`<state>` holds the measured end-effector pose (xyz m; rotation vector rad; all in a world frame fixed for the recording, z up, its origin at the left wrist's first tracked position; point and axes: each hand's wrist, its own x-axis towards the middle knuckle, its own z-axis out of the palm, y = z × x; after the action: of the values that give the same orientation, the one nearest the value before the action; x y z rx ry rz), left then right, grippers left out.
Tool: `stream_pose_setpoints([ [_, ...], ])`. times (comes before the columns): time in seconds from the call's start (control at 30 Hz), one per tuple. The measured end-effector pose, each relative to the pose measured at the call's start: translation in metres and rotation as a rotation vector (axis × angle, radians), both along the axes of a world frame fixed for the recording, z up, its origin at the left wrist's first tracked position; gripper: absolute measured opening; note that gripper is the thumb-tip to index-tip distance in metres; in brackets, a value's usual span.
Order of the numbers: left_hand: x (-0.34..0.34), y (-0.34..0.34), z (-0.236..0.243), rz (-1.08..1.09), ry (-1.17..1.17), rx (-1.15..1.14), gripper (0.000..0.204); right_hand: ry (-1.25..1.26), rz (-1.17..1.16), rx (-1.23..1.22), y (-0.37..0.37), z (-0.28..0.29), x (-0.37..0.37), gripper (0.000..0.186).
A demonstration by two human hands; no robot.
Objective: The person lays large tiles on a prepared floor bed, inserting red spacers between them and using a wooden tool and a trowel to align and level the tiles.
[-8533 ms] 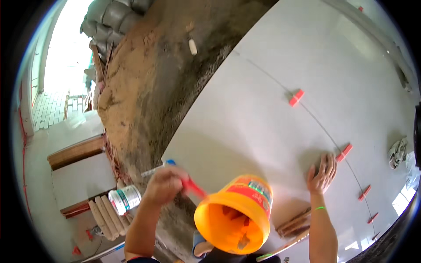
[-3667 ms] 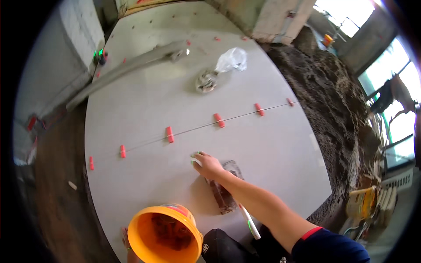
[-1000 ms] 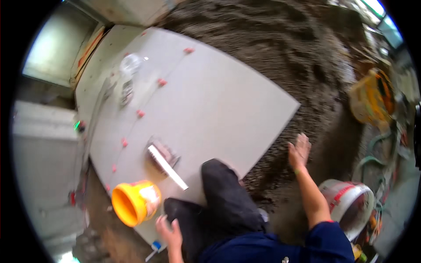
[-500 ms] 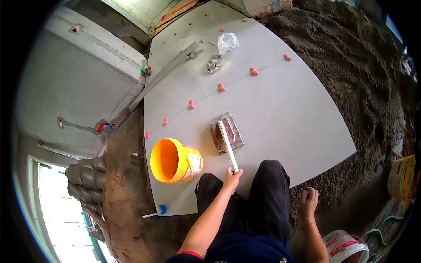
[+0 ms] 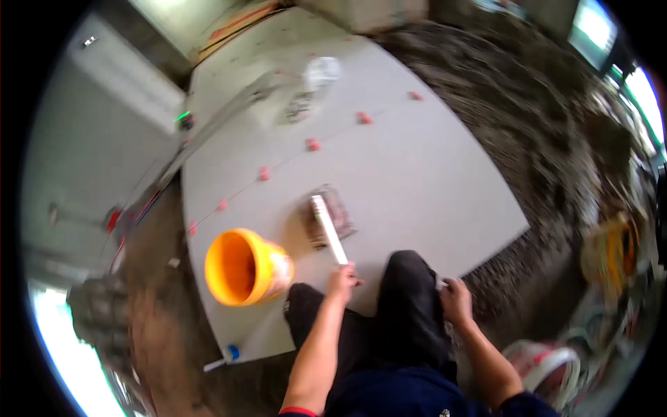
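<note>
My left hand (image 5: 342,283) is closed round the near end of a long pale bar (image 5: 328,229), possibly a tool handle. Its far end lies over a dark brown rectangular plate (image 5: 340,215) resting on the large grey tile (image 5: 431,181); whether the two are joined I cannot tell. My right hand (image 5: 456,302) is closed beside my right knee, and what its fingers hold, if anything, is blurred. A yellow bucket (image 5: 240,267) stands on the tile left of my left hand. Red tile clips (image 5: 313,144) follow a joint line across the surface.
Farther off lie a clear plastic bag (image 5: 322,72), a bag of small pieces (image 5: 299,108) and a long straightedge (image 5: 215,125). Dark, rough mortar (image 5: 486,111) borders the tile at right. A white bucket (image 5: 545,368) and a yellow container (image 5: 608,254) stand at right.
The view has swung, shifting the scene leftward and blurring it. My right hand has moved in from the mortar to beside my right knee. My left hand still grips the bar.
</note>
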<state>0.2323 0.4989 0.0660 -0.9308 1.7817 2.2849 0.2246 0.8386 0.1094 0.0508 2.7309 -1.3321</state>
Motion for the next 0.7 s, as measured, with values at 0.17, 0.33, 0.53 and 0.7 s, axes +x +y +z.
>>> stream_pose_setpoints([
  [0.17,-0.009,-0.032,0.091,0.176,-0.082,0.336,0.032,0.063,0.081,-0.181,-0.047,0.014,0.005,0.017],
  [0.33,-0.015,0.042,0.172,0.073,-0.121,0.283,0.020,-0.193,-0.014,-0.750,-0.067,0.040,-0.003,0.024],
  [0.53,0.003,0.110,0.212,-0.130,-0.082,0.320,0.012,-0.327,-0.106,-1.278,-0.077,0.053,-0.019,0.039],
  [0.7,0.025,0.178,0.213,-0.418,-0.062,0.154,0.010,-0.750,-0.113,-1.527,-0.042,0.086,-0.027,0.060],
])
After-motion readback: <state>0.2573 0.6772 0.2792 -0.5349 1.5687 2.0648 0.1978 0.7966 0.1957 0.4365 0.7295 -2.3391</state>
